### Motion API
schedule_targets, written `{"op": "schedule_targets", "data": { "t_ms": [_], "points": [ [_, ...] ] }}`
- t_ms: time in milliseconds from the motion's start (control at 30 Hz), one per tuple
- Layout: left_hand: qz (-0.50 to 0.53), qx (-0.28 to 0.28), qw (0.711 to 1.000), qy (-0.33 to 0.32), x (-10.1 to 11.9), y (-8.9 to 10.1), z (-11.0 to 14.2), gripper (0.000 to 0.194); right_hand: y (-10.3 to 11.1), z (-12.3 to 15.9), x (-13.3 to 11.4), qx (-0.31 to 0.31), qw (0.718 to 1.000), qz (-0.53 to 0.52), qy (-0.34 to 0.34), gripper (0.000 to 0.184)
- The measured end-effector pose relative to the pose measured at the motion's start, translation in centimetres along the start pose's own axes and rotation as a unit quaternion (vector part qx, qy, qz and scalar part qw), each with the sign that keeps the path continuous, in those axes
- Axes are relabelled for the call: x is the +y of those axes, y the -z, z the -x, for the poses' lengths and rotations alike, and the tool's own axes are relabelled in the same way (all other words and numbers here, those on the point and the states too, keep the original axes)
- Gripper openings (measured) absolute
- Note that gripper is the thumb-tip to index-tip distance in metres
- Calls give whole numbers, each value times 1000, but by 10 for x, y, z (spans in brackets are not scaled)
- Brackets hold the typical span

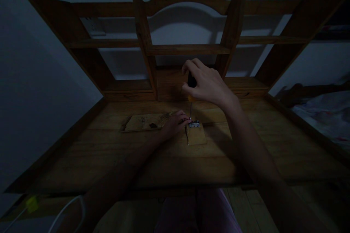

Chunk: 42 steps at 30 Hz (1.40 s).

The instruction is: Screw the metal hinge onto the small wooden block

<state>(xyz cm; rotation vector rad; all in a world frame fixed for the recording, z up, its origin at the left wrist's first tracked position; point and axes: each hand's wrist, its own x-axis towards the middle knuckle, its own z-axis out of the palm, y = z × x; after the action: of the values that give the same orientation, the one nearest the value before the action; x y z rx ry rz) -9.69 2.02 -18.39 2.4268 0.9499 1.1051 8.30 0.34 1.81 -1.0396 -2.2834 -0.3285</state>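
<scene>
A screwdriver with a dark and yellow handle stands upright, its tip down at a small metal hinge. My right hand is closed around the handle from above. Under the hinge lies a small flat tan piece of board with a rough left edge. My left hand rests on the desk just left of the hinge, its fingertips pinched together by the screwdriver's tip. Whatever is between those fingertips is too small and dark to make out.
A long tan board with dark bits and shavings lies to the left on the wooden desk. A wooden shelf unit rises at the back. Cloth-covered bedding is beyond the right edge. A pale cable is at lower left.
</scene>
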Motion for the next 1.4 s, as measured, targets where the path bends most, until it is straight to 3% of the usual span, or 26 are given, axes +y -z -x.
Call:
{"op": "schedule_targets", "data": {
  "t_ms": [333,1067,1400],
  "points": [
    [3,-1,1000,-3,-1,0,1,17,1,0,0,0,1000,-20,4,40],
    [6,6,1000,1,0,1,0,16,-6,0,7,6,1000,-19,-3,35],
    [10,1,1000,-5,0,1,1,16,-5,-1,8,5,998,-65,17,31]
  ]
}}
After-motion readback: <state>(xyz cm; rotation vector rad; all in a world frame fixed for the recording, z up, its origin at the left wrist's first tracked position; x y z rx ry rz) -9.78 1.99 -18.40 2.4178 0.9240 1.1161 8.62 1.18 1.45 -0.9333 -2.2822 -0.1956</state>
